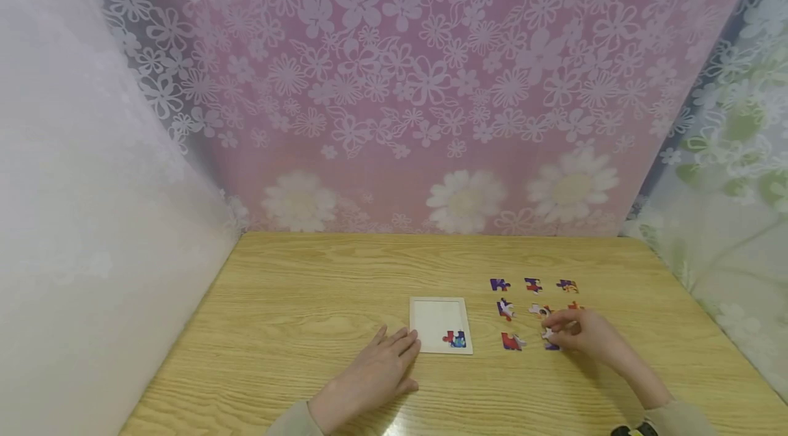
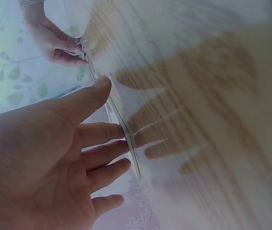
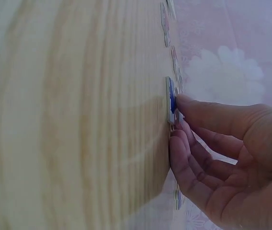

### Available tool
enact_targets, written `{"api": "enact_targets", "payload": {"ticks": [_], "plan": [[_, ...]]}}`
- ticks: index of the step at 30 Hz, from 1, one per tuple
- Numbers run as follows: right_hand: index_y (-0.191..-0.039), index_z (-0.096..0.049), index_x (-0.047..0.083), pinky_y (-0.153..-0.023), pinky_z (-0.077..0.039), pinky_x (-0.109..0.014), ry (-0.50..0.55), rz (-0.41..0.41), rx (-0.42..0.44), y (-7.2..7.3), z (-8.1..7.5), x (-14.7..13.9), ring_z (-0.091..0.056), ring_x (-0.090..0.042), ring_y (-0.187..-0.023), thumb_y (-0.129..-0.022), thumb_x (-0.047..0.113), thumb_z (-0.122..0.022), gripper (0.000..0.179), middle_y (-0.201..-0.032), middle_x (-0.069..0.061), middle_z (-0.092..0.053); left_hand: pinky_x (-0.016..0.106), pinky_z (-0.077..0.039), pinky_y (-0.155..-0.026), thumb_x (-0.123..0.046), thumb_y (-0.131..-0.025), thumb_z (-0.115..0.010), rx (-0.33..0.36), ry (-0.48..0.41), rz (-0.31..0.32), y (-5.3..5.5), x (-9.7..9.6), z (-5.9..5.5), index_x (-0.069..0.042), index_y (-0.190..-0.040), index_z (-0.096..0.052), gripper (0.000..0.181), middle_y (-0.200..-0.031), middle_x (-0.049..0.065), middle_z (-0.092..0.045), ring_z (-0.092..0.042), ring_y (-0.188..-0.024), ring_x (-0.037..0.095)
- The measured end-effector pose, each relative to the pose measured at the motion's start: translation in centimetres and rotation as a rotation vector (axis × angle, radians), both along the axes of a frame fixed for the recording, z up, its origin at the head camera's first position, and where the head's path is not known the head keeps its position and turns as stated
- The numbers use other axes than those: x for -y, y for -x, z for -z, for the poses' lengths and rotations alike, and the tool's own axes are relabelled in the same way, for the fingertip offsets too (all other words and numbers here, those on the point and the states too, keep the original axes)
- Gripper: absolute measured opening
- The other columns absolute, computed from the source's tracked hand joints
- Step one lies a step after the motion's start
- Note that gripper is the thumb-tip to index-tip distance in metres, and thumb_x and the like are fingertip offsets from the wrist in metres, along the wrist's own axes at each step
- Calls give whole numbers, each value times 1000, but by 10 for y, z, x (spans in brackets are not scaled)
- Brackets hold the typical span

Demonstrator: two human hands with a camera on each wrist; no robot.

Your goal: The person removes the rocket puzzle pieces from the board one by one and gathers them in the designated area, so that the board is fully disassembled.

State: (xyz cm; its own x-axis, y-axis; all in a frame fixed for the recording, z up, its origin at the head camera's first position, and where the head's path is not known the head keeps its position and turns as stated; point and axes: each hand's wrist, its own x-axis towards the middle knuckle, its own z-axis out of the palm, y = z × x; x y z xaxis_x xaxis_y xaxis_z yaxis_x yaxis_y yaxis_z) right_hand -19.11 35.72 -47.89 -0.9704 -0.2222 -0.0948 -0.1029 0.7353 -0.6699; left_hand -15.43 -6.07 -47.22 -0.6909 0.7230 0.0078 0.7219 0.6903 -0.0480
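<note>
A pale wooden puzzle frame (image 1: 438, 300) lies on the table, with a red and blue jigsaw piece (image 1: 456, 339) in its lower right corner. My left hand (image 1: 383, 364) rests with its outstretched fingertips at the frame's left edge; the left wrist view shows those fingers (image 2: 108, 152) touching the frame's side. To the right, my right hand (image 1: 585, 337) pinches a jigsaw piece (image 1: 550, 344) between thumb and fingers. Seen close, that piece (image 3: 171, 103) has a blue patch and stands near the tabletop; whether it is lifted I cannot tell.
Loose jigsaw pieces lie in rows around the right hand, among them a purple piece (image 1: 499, 285), a red and purple piece (image 1: 533, 285), an orange-marked piece (image 1: 569, 286) and a red piece (image 1: 511, 341). Floral curtains (image 1: 394, 114) border the wooden table (image 1: 295, 326).
</note>
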Motion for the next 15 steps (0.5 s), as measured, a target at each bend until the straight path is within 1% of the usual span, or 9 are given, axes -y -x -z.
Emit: {"api": "enact_targets", "payload": {"ticks": [4, 8, 10, 15], "plan": [[-115, -71, 0, -61, -57, -26, 19, 1, -5, -1, 1, 0, -67, -20, -84, -93, 17, -73, 27, -97, -7, -68, 49, -36, -118, -53, -96, -58, -2, 7, -2, 0, 0, 0, -10, -148, -52, 68, -155, 7, -47, -43, -144, 23], [-120, -66, -4, -64, -59, -28, 75, 27, 6, -3, 2, 0, -68, -19, -83, -100, 18, -65, 29, -100, -12, -70, 49, -36, -118, -53, -96, -58, 3, 8, -4, 0, 0, -1, -10, -149, -51, 68, -155, 7, -47, -43, -144, 23], [-122, -65, -3, -65, -59, -28, 95, 51, -5, -4, 1, 1, -68, -17, -83, -102, 21, -62, 31, -103, -12, -72, 49, -35, -118, -53, -97, -58, 6, 8, -3, 0, 0, -1, -10, -149, -51, 68, -155, 7, -47, -43, -144, 23], [-131, -61, -2, -72, -60, -32, 215, 81, -12, -3, -5, 0, -69, -19, -90, -105, 27, -58, 40, -116, -20, -69, 49, -36, -118, -53, -97, -58, 1, 8, 2, -1, 0, -1, -9, -149, -51, 68, -155, 7, -47, -43, -144, 23]]}}
